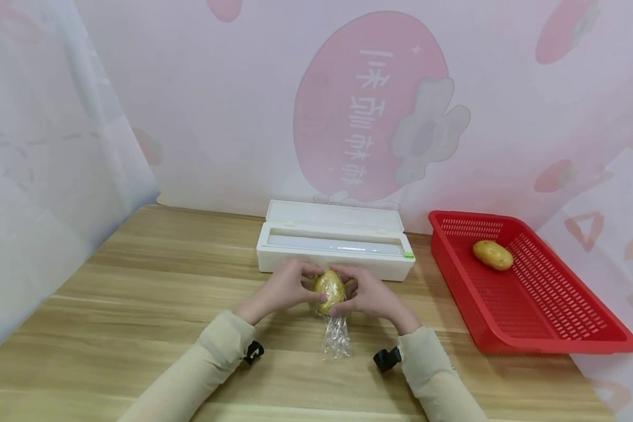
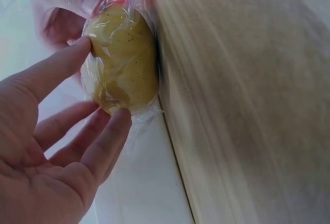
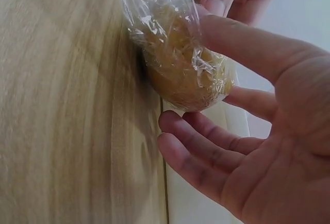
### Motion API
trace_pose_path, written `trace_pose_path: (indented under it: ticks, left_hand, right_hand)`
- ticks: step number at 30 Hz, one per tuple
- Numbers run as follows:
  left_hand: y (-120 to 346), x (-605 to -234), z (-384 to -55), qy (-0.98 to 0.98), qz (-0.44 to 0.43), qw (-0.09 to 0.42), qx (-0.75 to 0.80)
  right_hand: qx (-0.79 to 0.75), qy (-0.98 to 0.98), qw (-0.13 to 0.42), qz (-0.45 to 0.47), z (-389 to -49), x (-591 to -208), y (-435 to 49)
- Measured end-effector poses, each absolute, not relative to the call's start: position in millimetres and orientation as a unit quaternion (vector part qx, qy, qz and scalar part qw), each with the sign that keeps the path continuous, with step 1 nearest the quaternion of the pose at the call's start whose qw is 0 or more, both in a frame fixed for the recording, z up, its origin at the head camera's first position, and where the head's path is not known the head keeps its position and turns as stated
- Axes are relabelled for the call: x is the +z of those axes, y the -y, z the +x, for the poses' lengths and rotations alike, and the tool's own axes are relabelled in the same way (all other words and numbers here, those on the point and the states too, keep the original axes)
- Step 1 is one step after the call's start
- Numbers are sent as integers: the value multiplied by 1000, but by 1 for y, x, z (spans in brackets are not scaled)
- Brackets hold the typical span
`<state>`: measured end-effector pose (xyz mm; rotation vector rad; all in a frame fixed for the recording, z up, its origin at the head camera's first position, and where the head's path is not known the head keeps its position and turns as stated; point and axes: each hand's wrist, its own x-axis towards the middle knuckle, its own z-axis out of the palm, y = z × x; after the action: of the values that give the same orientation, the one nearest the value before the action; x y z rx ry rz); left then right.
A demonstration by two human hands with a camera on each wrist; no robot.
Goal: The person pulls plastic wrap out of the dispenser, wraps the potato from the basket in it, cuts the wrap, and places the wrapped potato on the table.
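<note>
A yellow potato (image 1: 329, 288) in clear cling film sits on the table between both hands, in front of the white box. My left hand (image 1: 291, 285) grips its left side; in the left wrist view the thumb (image 2: 62, 67) presses one side and fingertips touch the lower end. From the other side my right hand (image 1: 370, 295) holds it, thumb (image 3: 242, 38) against the film, with some fingers spread just off the potato's end in the right wrist view. A crumpled tail of cling film (image 1: 336, 337) trails from the potato towards me.
Behind the hands stands a white cling film box (image 1: 395, 268) with its lid raised and a green piece at its right end. On the right is a red plastic basket (image 1: 461, 305) with another potato (image 1: 493, 255) inside. A printed pink-and-white cloth (image 1: 216, 117) hangs behind the table.
</note>
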<state>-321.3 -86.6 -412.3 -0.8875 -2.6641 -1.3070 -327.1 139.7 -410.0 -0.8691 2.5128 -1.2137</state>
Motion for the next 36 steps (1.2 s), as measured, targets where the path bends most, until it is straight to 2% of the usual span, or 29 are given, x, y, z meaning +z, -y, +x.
trace_pose_path:
  ticks: [22,36]
  left_hand:
    - [93,-416,-326,858,-328,1,-394]
    - [92,-417,-327,848,-317,-14,-424]
  right_hand:
    - [-377,-874,85,-294,-323,-412,-139]
    - [-384,-868,109,-296,-325,-411,-143]
